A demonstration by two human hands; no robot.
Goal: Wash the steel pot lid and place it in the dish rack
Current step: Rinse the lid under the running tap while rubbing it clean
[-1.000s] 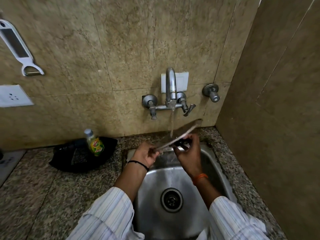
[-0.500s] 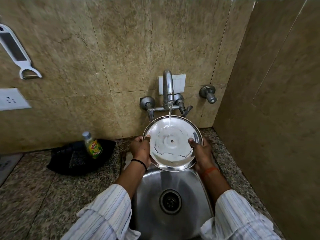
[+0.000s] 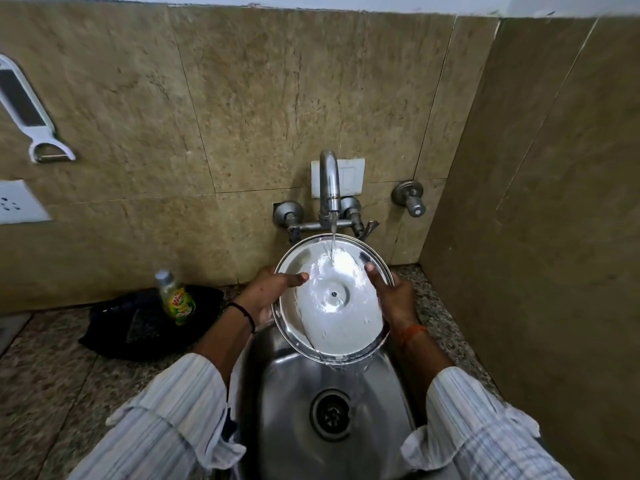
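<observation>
You hold the steel pot lid [image 3: 332, 299] over the sink [image 3: 291, 403], its hollow underside turned up toward you and tilted so the low edge dips at six o'clock. It is round, so no long axis shows; a small dark hole marks its centre. Your left hand [image 3: 268, 292] grasps the rim at nine o'clock, thumb lying across the inner face and the other fingers hidden behind. Your right hand [image 3: 393, 296] grasps the rim at three o'clock, thumb likewise inside. The tap [image 3: 329, 188] stands at twelve o'clock, and its stream lands on the upper part of the lid, then spills off the low edge into the sink. A dish soap bottle [image 3: 176, 299] stands on the counter [image 3: 52, 375] well off at nine o'clock.
</observation>
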